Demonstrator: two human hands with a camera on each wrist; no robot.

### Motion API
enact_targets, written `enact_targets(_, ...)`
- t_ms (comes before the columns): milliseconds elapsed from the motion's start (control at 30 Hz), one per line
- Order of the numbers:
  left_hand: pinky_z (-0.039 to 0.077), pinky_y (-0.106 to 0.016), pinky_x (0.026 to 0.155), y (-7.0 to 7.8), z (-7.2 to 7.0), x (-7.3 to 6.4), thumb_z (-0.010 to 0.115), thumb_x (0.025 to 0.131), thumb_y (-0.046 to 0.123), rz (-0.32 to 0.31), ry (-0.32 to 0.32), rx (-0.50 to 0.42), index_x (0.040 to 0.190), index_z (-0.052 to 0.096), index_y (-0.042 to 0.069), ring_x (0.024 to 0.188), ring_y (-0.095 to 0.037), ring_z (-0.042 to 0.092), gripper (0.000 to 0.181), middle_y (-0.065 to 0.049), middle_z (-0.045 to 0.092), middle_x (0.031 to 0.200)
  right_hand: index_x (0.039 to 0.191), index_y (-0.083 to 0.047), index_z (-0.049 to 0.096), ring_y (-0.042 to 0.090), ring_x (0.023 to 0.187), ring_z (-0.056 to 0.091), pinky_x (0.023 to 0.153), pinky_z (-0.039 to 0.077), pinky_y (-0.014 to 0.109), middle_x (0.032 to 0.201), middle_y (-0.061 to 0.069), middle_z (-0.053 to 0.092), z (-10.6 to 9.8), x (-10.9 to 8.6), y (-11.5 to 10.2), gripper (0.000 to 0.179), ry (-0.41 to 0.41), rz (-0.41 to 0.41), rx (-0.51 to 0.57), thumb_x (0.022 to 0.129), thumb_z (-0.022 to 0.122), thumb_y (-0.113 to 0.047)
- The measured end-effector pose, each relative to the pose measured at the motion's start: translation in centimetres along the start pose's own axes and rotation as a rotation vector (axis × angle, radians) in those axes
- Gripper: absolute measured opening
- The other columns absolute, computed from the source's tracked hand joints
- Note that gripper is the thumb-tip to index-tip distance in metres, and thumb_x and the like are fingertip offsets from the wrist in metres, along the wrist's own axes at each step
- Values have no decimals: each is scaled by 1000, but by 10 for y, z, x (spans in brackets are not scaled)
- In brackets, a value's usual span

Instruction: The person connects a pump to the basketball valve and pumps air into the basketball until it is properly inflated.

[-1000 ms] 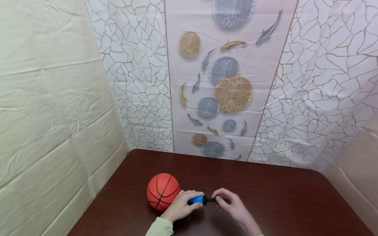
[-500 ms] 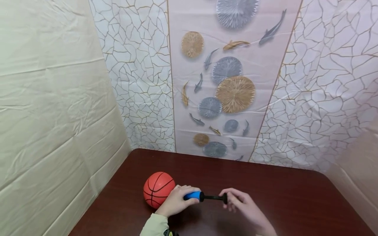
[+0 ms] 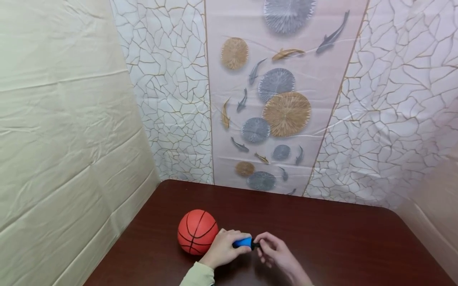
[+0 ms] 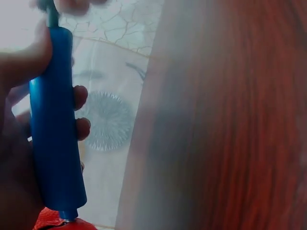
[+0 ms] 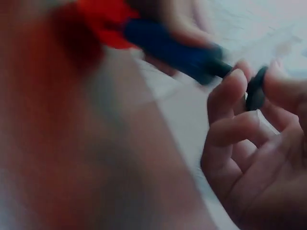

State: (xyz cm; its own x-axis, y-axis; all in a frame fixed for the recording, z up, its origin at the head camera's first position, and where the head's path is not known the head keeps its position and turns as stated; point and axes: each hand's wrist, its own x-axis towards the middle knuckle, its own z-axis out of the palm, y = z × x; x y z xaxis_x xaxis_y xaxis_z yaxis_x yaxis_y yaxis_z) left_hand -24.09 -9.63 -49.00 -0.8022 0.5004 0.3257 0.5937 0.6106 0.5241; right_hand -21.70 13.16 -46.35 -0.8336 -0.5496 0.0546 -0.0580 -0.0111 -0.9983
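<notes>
A blue hand pump (image 3: 243,242) with a black end cap lies sideways in my left hand (image 3: 222,248), whose fingers and thumb wrap its barrel. Its narrow tip meets the red basketball (image 3: 197,232) on the left, as the left wrist view shows at the bottom, where the ball (image 4: 48,218) peeks out. My right hand (image 3: 277,254) pinches the pump's black handle (image 5: 256,90) between thumb and fingers. Only a short length of the black rod shows between the barrel (image 5: 168,48) and the handle.
Under the hands is a dark reddish-brown table (image 3: 340,234) with rounded far corners. Behind it hangs a patterned cloth (image 3: 268,119) with fish and round motifs. A cream cloth wall (image 3: 71,159) stands at the left.
The right hand drew the handle out to the right, then brought it back toward the barrel. The ball and left hand shifted slightly left, then right again.
</notes>
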Motion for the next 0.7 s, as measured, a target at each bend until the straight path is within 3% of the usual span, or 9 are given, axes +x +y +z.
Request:
enact_targets(200, 38, -26, 82, -5, -7, -3, 60, 90, 53, -12, -22, -52, 122, 67, 28, 92, -2, 57, 41, 10, 69, 104, 123, 8, 49, 5, 63, 53, 56, 42, 20, 81, -2, 58, 2, -3, -7, 40, -39, 54, -80, 104, 43, -27)
enact_targets(333, 39, -30, 85, -9, -13, -3, 60, 91, 51, -47, -8, -111, 124, 65, 27, 96, -4, 57, 42, 8, 69, 110, 122, 5, 51, 5, 64, 52, 57, 43, 23, 81, -3, 58, -11, -17, -28, 43, 36, 60, -114, 105, 40, -33)
enact_targets(433, 39, -33, 87, -10, -17, -4, 60, 92, 50, -66, 11, -131, 125, 64, 26, 98, -6, 56, 41, 7, 68, 113, 117, 0, 54, 4, 62, 50, 54, 41, 27, 78, -5, 57, -23, -31, -41, 39, 129, 31, -139, 105, 39, -34)
enact_targets(533, 39, -34, 87, -9, -17, -4, 59, 92, 50, -75, 13, -122, 126, 64, 28, 98, -7, 57, 41, 7, 68, 114, 111, -3, 56, 3, 60, 49, 49, 37, 30, 74, -6, 57, -30, -38, -44, 27, 167, -33, -159, 105, 42, -25)
enact_targets(600, 40, -32, 86, -8, -16, -4, 58, 92, 51, -72, 2, -115, 126, 64, 28, 98, -6, 57, 41, 7, 68, 114, 108, 0, 55, 3, 59, 49, 47, 37, 30, 72, -7, 56, -28, -35, -40, 21, 163, -81, -181, 104, 44, -17)
enact_targets(700, 43, -28, 84, -8, -13, -4, 61, 91, 50, -64, -17, -127, 124, 66, 27, 95, -4, 59, 40, 6, 69, 113, 108, 5, 54, 3, 59, 50, 49, 40, 25, 70, -6, 56, -11, -19, -29, 21, 146, -79, -196, 102, 48, -14)
